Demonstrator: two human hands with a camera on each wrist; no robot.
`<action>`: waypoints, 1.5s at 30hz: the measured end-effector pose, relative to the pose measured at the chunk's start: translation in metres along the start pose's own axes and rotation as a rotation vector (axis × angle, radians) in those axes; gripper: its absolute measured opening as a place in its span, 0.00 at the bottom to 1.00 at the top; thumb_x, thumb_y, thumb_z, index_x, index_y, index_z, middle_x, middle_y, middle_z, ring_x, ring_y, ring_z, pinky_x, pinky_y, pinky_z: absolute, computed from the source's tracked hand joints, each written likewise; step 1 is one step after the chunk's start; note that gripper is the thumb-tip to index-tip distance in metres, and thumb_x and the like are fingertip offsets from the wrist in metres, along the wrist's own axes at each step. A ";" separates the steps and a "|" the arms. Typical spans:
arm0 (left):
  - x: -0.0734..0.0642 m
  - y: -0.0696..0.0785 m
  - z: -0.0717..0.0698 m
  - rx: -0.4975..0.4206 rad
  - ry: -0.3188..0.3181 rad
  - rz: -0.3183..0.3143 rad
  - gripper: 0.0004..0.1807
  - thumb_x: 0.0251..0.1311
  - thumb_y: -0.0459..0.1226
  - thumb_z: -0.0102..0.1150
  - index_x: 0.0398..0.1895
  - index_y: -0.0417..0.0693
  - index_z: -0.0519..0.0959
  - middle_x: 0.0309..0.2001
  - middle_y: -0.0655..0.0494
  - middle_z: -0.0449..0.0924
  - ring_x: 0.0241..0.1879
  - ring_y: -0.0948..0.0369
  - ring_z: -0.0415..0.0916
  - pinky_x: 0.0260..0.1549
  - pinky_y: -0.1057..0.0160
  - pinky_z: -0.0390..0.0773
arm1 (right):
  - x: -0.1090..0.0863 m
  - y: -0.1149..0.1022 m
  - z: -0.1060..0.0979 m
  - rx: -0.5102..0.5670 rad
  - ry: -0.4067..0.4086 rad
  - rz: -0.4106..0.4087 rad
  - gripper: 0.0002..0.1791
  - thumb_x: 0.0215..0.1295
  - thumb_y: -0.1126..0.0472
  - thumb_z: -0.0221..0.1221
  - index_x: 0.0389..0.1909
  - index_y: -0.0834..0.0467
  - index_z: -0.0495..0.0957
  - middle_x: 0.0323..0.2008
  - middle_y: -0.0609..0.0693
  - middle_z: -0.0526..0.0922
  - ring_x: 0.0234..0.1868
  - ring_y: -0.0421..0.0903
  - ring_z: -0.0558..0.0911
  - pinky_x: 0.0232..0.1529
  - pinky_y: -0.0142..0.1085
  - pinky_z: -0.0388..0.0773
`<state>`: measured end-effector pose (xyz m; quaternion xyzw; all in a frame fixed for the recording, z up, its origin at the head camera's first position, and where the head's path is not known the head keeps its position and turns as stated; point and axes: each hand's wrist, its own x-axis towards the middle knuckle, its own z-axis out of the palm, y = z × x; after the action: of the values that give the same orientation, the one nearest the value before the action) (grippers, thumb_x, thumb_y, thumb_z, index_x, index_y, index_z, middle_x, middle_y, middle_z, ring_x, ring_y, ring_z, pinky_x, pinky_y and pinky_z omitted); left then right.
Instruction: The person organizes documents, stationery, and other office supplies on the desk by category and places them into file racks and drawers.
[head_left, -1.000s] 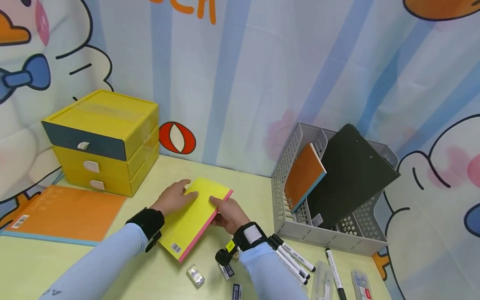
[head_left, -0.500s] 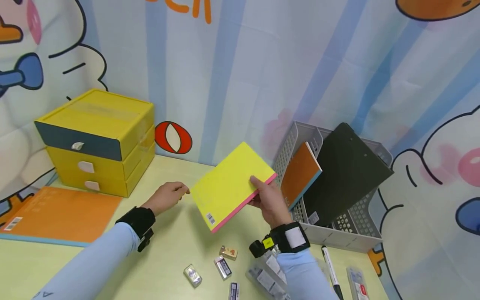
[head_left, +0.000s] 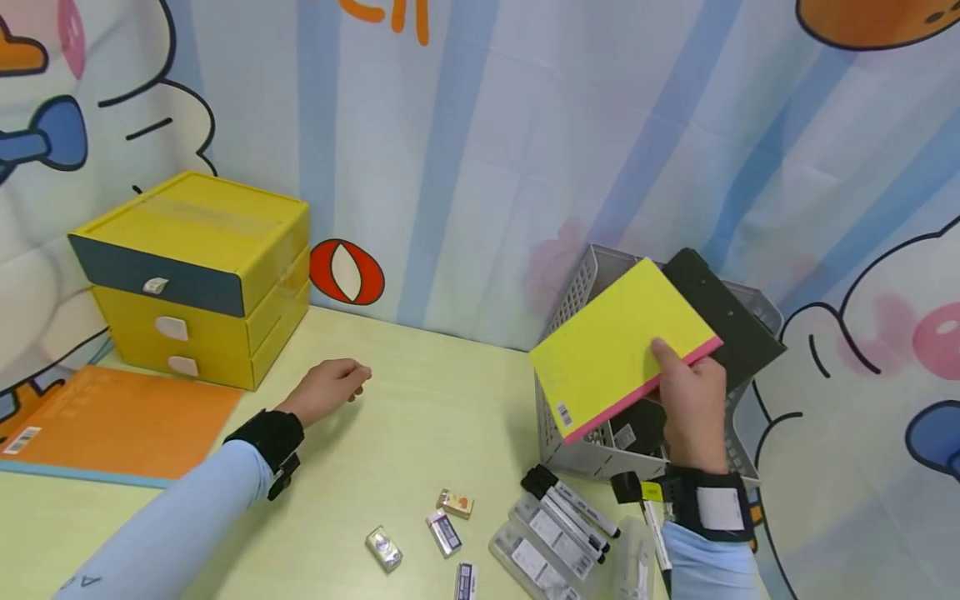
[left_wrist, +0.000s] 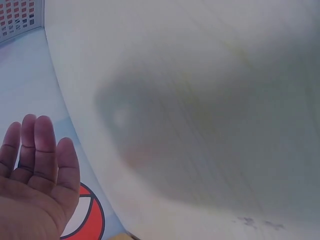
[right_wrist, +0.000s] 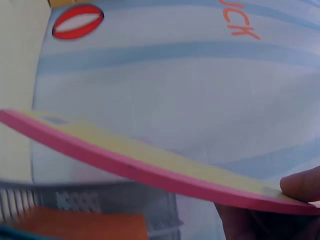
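My right hand (head_left: 693, 404) pinches a yellow notebook (head_left: 618, 346) by its pink spine, thumb on the cover and fingers beneath. The notebook is tilted above the grey file organizer (head_left: 581, 458) and hides much of it in the head view. In the right wrist view the pink spine (right_wrist: 125, 167) runs across, with an orange notebook (right_wrist: 85, 225) below it in the organizer. A black clipboard (head_left: 735, 308) leans in the organizer behind the yellow notebook. My left hand (head_left: 326, 390) holds nothing over the table; in the left wrist view its fingers (left_wrist: 45, 135) are loosely bent.
A yellow drawer box (head_left: 195, 275) stands at the back left, an orange notebook (head_left: 127, 421) flat before it. Several erasers (head_left: 444, 533), markers (head_left: 573, 512) and clear plastic cases (head_left: 536, 550) lie near the front. A printed curtain (head_left: 465, 167) hangs behind the table.
Both hands were on the yellow notebook; the left let go. My right hand lifted the notebook and carried it rightward over the organizer.
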<state>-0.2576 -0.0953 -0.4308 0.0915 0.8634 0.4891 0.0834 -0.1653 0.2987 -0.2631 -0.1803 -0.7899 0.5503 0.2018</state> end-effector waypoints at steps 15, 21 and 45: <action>-0.005 -0.004 0.000 0.032 0.006 0.004 0.18 0.76 0.43 0.45 0.50 0.35 0.77 0.40 0.45 0.77 0.41 0.52 0.73 0.43 0.55 0.74 | 0.050 0.044 0.039 -0.292 0.222 -0.158 0.23 0.74 0.48 0.52 0.39 0.67 0.78 0.33 0.64 0.82 0.32 0.54 0.81 0.19 0.33 0.64; -0.008 -0.005 0.004 0.024 -0.002 0.007 0.18 0.76 0.42 0.46 0.50 0.35 0.77 0.40 0.45 0.77 0.39 0.53 0.72 0.42 0.55 0.73 | 0.073 0.071 0.066 -0.266 0.209 -0.121 0.23 0.75 0.49 0.50 0.44 0.68 0.78 0.40 0.66 0.83 0.39 0.60 0.83 0.32 0.45 0.75; -0.008 -0.009 0.007 0.108 -0.013 -0.012 0.17 0.75 0.41 0.49 0.53 0.35 0.77 0.45 0.44 0.79 0.41 0.52 0.73 0.44 0.53 0.76 | 0.072 0.108 0.060 -0.699 0.131 -0.080 0.28 0.72 0.46 0.53 0.19 0.64 0.78 0.22 0.61 0.80 0.26 0.60 0.80 0.21 0.48 0.71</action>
<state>-0.2491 -0.0964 -0.4417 0.0939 0.8884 0.4408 0.0867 -0.2508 0.3229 -0.3745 -0.2421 -0.9223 0.2258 0.1994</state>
